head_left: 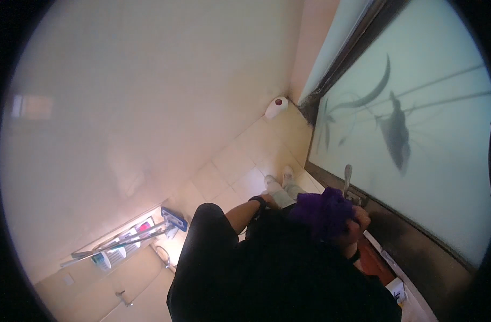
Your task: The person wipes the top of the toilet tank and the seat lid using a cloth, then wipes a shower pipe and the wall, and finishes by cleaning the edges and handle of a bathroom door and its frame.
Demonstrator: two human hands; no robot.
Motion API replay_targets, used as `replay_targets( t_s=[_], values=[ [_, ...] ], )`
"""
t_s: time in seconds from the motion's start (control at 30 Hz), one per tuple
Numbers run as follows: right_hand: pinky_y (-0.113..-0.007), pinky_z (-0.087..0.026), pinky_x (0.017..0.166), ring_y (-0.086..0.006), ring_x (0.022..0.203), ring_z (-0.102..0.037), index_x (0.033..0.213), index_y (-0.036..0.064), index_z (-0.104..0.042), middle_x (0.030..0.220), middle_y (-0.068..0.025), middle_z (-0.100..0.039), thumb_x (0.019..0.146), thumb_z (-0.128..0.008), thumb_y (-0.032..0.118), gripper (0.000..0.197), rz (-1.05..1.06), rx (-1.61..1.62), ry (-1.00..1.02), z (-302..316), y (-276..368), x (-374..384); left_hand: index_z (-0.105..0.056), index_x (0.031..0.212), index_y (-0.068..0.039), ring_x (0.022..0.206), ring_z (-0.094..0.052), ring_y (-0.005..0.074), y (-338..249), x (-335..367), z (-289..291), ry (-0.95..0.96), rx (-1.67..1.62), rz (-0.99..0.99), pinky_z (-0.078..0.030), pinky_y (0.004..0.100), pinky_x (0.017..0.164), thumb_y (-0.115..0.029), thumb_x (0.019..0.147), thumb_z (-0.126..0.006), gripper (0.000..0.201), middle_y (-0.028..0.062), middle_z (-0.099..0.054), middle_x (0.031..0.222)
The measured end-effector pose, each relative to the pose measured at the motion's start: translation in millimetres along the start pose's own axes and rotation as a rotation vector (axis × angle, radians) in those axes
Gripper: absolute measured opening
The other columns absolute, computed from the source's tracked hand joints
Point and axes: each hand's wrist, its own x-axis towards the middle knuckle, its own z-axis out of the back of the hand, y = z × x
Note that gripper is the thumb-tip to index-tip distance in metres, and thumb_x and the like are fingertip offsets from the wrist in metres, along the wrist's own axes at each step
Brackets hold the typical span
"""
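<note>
My right hand (pixel 358 224) is closed around a bunched purple cloth (pixel 323 213). It is beside the brown frame of a frosted glass door (pixel 401 134), close to the metal door handle (pixel 347 177). The cloth hides part of the handle's base. A dark band circles my right wrist. My left hand (pixel 268 199) is low in front of my body by my light trousers, with a black watch (pixel 259 203) on the wrist. Its fingers are mostly hidden.
A white roll (pixel 278 107) stands in the corner on the tiled floor (pixel 232 161). At lower left, a mop with a blue head (pixel 174 219) and poles lean near a rack of bottles (pixel 116 255). A metal tap (pixel 124 299) is on the wall. A white box (pixel 397 290) sits at lower right.
</note>
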Motion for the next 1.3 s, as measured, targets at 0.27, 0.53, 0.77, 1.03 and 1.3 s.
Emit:
replay_targets(
  t_s=[0.27, 0.53, 0.77, 1.03, 1.3],
  values=[
    [-0.046, -0.047, 0.088, -0.0329, 0.102, -0.057, 0.105, 0.0088, -0.056, 0.112, -0.0122, -0.054, 0.081, -0.071, 0.012, 0.028, -0.086, -0.136, -0.102, -8.4, -0.2, 29.3, -0.06, 0.123, -0.001, 0.117, -0.059, 0.0324, -78.9, -91.5, 84.2, -0.275, -0.006, 0.284, -0.048, 0.0425, 0.099, -0.056, 0.066, -0.077, 0.081, 0.0173, -0.062, 0.125],
    [-0.045, -0.043, 0.093, -0.0322, 0.108, -0.052, 0.103, 0.0078, -0.057, 0.116, -0.0126, -0.051, 0.082, -0.072, 0.013, 0.026, -0.328, -0.315, -0.215, -27.4, 3.1, 19.7, -0.068, 0.113, 0.0, 0.112, -0.062, 0.0363, -19.4, -71.5, 125.4, -0.119, 0.132, 0.176, -0.049, 0.0423, 0.098, -0.056, 0.068, -0.075, 0.072, 0.0198, -0.065, 0.119],
    [-0.045, -0.046, 0.09, -0.0346, 0.107, -0.052, 0.102, 0.0054, -0.054, 0.114, -0.014, -0.05, 0.084, -0.071, 0.006, 0.025, -0.515, -0.479, -0.323, -49.2, 10.1, 38.5, -0.071, 0.108, -0.004, 0.112, -0.063, 0.0331, 32.7, -43.6, 166.1, 0.072, 0.343, -0.032, -0.048, 0.0418, 0.097, -0.062, 0.07, -0.07, 0.07, 0.0209, -0.066, 0.116],
    [-0.044, -0.047, 0.089, -0.0347, 0.105, -0.054, 0.103, 0.0043, -0.055, 0.114, -0.0165, -0.053, 0.082, -0.072, 0.004, 0.027, -0.515, -0.708, -0.356, -58.7, -1.4, 30.1, -0.07, 0.107, -0.001, 0.108, -0.064, 0.0342, 74.6, -46.3, 189.5, 0.089, 0.344, -0.069, -0.051, 0.0416, 0.093, -0.062, 0.066, -0.073, 0.074, 0.0222, -0.067, 0.114],
    [-0.04, -0.047, 0.089, -0.0329, 0.106, -0.055, 0.104, 0.0056, -0.055, 0.115, -0.0155, -0.053, 0.073, -0.073, -0.003, 0.038, -0.568, -0.69, -0.415, -64.0, 0.7, 32.8, -0.068, 0.104, 0.005, 0.103, -0.065, 0.0375, 85.7, -49.1, 195.2, 0.037, 0.291, -0.045, -0.053, 0.0423, 0.088, -0.058, 0.061, -0.08, 0.077, 0.0254, -0.067, 0.11]
  ],
)
